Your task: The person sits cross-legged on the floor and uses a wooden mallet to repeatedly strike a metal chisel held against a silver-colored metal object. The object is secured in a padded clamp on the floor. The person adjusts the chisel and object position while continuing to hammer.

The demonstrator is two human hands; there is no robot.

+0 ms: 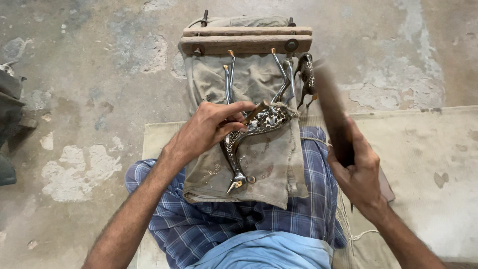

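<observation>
A shiny metal animal figurine [259, 122] with long legs and a patterned body lies on a grey cloth-covered work pad [269, 169] over my lap. My left hand [211, 127] presses on its body and pinches a small brown wooden-handled punch [256, 110] against it. My right hand [356, 167] is raised to the right, gripping a dark wooden mallet [331, 107] that is blurred by motion above the pad's right edge.
Two wooden bars with bolts [246, 40] clamp the pad's far end. A second small metal figurine [307, 74] lies by the pad's right edge. A beige mat [428, 159] covers the patchy concrete floor [89, 99]. Dark objects [10, 114] sit at the left edge.
</observation>
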